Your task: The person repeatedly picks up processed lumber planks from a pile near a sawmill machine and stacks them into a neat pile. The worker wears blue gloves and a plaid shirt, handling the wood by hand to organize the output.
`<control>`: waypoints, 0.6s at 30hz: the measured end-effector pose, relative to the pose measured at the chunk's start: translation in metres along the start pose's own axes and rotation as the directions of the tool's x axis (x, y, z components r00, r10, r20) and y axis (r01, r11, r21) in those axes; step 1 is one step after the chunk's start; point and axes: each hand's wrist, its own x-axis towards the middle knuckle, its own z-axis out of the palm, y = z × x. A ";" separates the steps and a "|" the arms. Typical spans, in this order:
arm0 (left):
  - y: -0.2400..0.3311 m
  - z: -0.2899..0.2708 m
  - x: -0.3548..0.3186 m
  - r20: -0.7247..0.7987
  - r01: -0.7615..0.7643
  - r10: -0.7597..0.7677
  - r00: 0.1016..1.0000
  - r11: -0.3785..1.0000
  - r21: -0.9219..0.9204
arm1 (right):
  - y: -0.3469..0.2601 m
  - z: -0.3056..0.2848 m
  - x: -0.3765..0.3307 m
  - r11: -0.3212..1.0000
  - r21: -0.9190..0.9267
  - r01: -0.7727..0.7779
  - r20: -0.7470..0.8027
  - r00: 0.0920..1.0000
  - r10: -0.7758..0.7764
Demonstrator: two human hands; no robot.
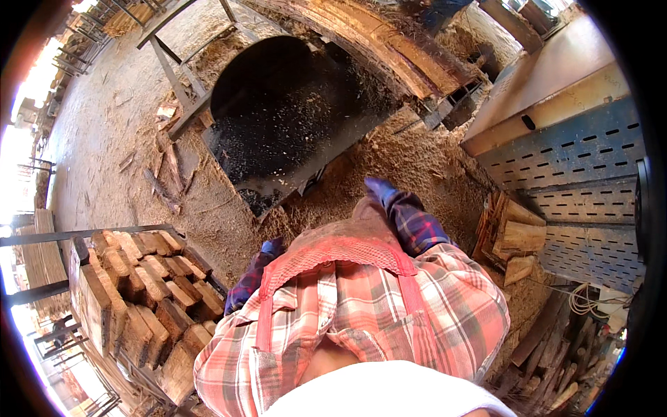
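Observation:
My right hand (379,186), in something dark blue, is in front of me below a plaid sleeve cover (417,221). It is near the edge of a black metal plate (292,132) sprinkled with wood chips, and nothing can be made out in it. On the other side, my left hand (274,245) shows only as a small dark blue shape beside my red apron (340,254). Both sets of fingers are too small and indistinct to read. A gap lies between each hand and the plate.
Left of me, a metal rack (125,229) holds stacked wood blocks (156,285). Beyond the plate lies a long log or slab (375,42). A slotted blue metal cabinet (583,149) stands right, with wood pieces (517,233) beside it. Sawdust and bark scraps (167,174) cover the floor.

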 end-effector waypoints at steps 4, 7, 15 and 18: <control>0.008 0.003 0.025 -0.086 -0.058 0.021 0.996 0.894 -0.444 | -0.139 0.008 -0.029 0.927 0.027 0.375 0.285 0.886 -0.367; 0.038 -0.016 0.056 0.150 0.240 -0.225 0.963 0.456 -0.857 | -0.268 -0.030 -0.047 0.249 -0.356 0.901 0.254 0.350 -0.902; 0.268 -0.156 0.163 0.125 0.150 -0.113 0.986 0.240 -0.959 | -0.420 -0.197 0.001 0.252 -0.949 0.190 -0.011 0.778 -0.629; 0.354 -0.222 0.203 0.053 0.035 0.068 0.996 0.243 -0.969 | -0.432 -0.206 0.013 0.147 -0.976 0.158 0.045 0.817 -0.575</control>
